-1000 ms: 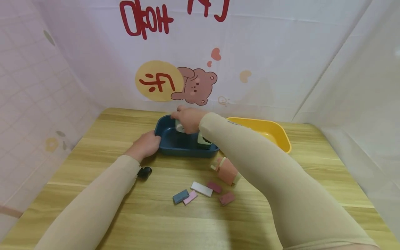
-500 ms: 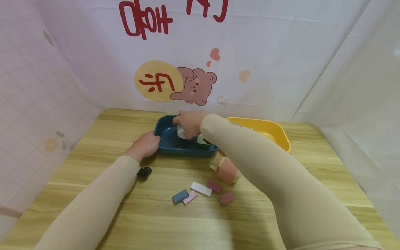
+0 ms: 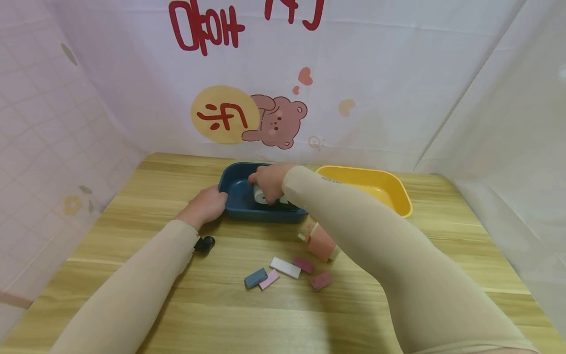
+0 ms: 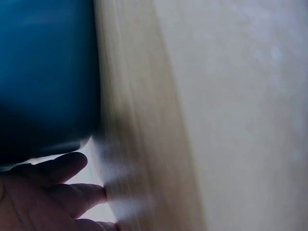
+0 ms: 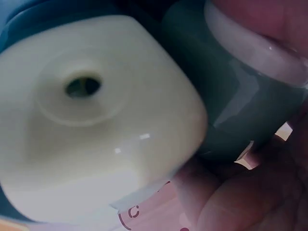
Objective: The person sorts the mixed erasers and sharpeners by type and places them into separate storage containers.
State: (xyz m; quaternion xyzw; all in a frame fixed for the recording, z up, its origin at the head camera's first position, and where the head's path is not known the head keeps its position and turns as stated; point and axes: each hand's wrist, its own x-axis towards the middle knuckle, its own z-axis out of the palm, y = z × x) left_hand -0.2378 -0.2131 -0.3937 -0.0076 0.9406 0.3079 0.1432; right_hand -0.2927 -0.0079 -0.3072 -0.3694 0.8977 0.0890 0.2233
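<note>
In the head view my left hand (image 3: 206, 206) holds the left end of a dark blue tray (image 3: 265, 215). The left wrist view shows several of its fingers close by the blue tray wall (image 4: 53, 67). Inside the tray, my right hand (image 3: 270, 183) grips a grey-green cylinder with a white rim (image 3: 260, 195). The right wrist view shows this cylinder (image 5: 240, 96) between fingers and thumb. Right beside it is a cream, rounded-square thing with a round hole (image 5: 144, 96), like a pencil sharpener; in the head view my right hand and sleeve mostly hide it.
A yellow tray (image 3: 400, 194) stands right of the blue one, partly behind my right sleeve. In front lies a salmon-and-cream thing (image 3: 322, 244). Nearer are several small blocks like erasers: white (image 3: 285, 268), blue-grey (image 3: 255, 278), pink (image 3: 269, 280) and dark pink ones (image 3: 321, 281).
My right hand has moved down and slightly right inside the blue tray with the grey-green cylinder, closer to the cream thing. The left hand has stayed at the tray's left end.
</note>
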